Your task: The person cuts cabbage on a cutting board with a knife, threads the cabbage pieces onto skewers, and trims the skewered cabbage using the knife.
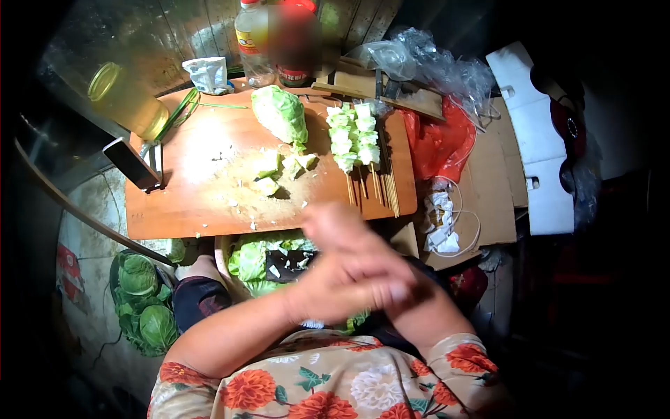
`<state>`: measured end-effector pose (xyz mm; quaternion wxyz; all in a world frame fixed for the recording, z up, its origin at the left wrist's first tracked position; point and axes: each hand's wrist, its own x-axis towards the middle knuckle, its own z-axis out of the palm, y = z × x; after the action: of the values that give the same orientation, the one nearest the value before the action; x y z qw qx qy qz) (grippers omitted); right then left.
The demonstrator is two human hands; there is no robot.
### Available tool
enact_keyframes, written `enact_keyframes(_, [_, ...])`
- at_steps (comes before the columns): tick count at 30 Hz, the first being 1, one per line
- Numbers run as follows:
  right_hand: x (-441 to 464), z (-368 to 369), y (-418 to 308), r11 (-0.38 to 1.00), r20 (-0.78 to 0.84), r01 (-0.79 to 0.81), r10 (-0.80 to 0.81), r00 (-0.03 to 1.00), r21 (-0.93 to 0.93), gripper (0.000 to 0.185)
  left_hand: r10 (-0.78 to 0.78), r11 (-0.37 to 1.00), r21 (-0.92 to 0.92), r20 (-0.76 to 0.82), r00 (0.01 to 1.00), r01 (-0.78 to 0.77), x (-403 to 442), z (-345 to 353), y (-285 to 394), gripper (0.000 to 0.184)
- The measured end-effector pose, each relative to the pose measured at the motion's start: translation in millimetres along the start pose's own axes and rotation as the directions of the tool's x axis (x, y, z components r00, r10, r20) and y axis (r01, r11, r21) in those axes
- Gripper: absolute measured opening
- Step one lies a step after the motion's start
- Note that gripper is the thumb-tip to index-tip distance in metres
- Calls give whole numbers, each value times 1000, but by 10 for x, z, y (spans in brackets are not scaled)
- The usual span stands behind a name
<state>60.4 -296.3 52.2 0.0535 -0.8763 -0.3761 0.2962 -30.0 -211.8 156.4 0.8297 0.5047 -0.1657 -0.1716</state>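
My left hand (pixel 342 286) lies across my right hand (pixel 349 237) in front of the board's near edge, the two touching. The left thumb and fingers stretch to the right, with nothing visible in them. My right hand points away to the upper left, its fingers smeared by motion and partly hidden. Beyond them, cut cabbage pieces (pixel 267 186) lie on the wooden board (pixel 188 202). Behind these sits a large cabbage chunk (pixel 279 115). To the right, cabbage skewers (pixel 354 136) lie side by side, their bare stick ends toward me.
Below the board, a basin holds cabbage leaves (pixel 248 260) and a dark blade-like piece (pixel 289 264). Whole cabbages (pixel 157 326) fill a container at left. A phone (pixel 131 164), yellow jar (pixel 125 101) and plastic bottle (pixel 252 42) stand around the board; a red bag (pixel 436 143) lies right.
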Motion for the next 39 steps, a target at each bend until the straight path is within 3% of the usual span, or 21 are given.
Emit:
enact_keyframes(1, [-42,-180,259,944,-161,-49,106,981,326,17,-35,999,-48,-197,980,26,29,-159,3,16])
enact_keyframes(2, [-70,-329,477,782,-268,-33,253,930,622,16,26,999,33,-350,936,-15,106,-393,9,13])
enact_keyframes(3, [-45,-371,650,888,-503,-174,392,770,425,15,-3,1000,0,-563,827,4,142,-568,89,12])
enact_keyframes(4, [-230,-633,673,805,-470,-277,545,694,525,16,73,997,52,-663,745,-50,137,-837,66,13])
enact_keyframes(5, [-199,-532,1028,812,-558,-265,559,614,520,15,85,984,165,-772,630,70,106,-1038,138,14])
enact_keyframes(7, [-243,-446,1421,768,-562,-456,640,524,449,15,130,922,287,-862,489,261,-1,-1555,36,18])
enact_keyframes(8, [-250,-370,1550,746,-549,-505,663,508,434,16,106,916,264,-885,454,301,-51,-1697,1,21])
enact_keyframes(9, [-260,-308,1632,731,-502,-536,681,533,422,18,89,862,283,-901,424,421,-94,-1826,-56,30])
enact_keyframes(11, [-250,-227,1702,705,-392,-573,709,587,417,19,24,821,247,-916,401,515,-116,-1989,-205,38])
enact_keyframes(12, [-224,-176,1716,708,-393,-569,706,590,419,19,-107,817,145,-913,393,559,-102,-1993,-229,42])
enact_keyframes(22, [-131,-74,1731,685,-362,-579,727,583,442,17,-291,829,50,-812,506,556,14,-2312,-638,46])
enact_keyframes(24, [-110,-78,1735,683,-362,-575,728,582,450,16,-232,627,334,-782,578,704,39,-2340,-634,41])
enact_keyframes(30, [-22,-138,1721,660,-249,-649,748,615,378,13,-203,404,454,-802,562,794,158,-2262,-531,37])
enact_keyframes(34, [-5,-117,1728,661,-220,-668,747,627,341,18,-149,374,483,-812,565,792,167,-2251,-570,37])
enact_keyframes(36, [20,-49,1787,660,-230,-680,750,620,318,22,-187,454,348,-863,469,820,172,-2233,-520,36])
enact_keyframes(39, [21,-46,1779,675,-234,-671,737,634,307,28,-194,552,252,-888,417,795,158,-2161,-382,33])
